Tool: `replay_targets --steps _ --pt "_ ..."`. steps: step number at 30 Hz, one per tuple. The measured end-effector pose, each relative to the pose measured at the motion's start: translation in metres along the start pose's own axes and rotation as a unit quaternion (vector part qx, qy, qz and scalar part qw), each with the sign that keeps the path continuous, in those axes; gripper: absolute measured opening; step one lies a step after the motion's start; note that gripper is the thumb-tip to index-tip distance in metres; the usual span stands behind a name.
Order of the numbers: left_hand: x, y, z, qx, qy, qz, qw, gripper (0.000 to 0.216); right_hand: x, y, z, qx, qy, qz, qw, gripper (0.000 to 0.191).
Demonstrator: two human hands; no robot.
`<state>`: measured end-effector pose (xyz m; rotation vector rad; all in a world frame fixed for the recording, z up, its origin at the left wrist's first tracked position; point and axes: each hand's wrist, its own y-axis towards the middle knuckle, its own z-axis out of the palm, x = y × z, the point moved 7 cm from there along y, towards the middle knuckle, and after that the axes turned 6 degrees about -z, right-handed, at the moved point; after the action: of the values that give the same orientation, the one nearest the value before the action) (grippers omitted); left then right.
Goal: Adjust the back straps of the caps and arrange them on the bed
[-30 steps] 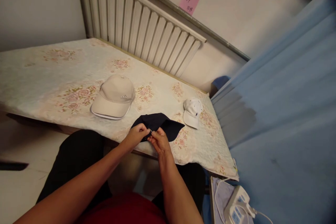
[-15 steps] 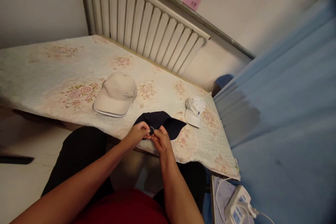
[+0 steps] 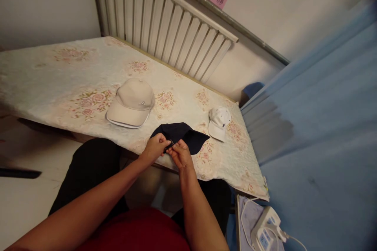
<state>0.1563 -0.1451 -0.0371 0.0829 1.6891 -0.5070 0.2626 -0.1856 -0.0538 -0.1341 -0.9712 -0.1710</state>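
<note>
The dark cap (image 3: 182,130) is at the near edge of the bed (image 3: 179,111), where a hard tug could pull it off; a loose pinch might let the strap (image 3: 168,146) slip away from the bright fitting (image 3: 172,142) (a buckle, perhaps, but too small to tell). The left hand (image 3: 155,148) and right hand (image 3: 181,154) nearly meet, thumbs and fingers pinching the strap, forearms (image 3: 101,198) converging from below.

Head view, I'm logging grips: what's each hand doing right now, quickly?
Left hand: closed, pinching the strap of the dark cap.
Right hand: closed, pinching at the same strap, close beside the left hand.
</note>
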Motion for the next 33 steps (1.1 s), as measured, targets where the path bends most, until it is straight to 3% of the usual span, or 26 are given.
replay_targets --steps 8,18,25,29,33 --pt "0.000 0.005 -0.003 -0.033 0.098 0.084 0.991 0.010 -0.002 0.003 -0.001 -0.038 -0.034 0.003 0.999 0.022" --pt "-0.010 0.003 -0.005 -0.030 0.123 0.087 0.988 0.009 0.001 0.002 -0.011 -0.132 -0.099 -0.018 0.986 0.021" --pt "-0.012 0.003 -0.007 -0.052 0.137 0.084 0.986 0.010 0.005 -0.001 -0.005 -0.154 -0.114 -0.034 0.981 0.034" --pt "-0.015 0.001 -0.007 -0.054 0.146 0.102 0.983 0.012 0.008 -0.002 -0.002 -0.154 -0.146 -0.032 0.977 0.029" --pt "-0.022 -0.012 -0.008 -0.053 0.151 0.137 0.978 0.011 0.015 0.002 0.002 -0.150 -0.108 -0.018 0.983 0.025"
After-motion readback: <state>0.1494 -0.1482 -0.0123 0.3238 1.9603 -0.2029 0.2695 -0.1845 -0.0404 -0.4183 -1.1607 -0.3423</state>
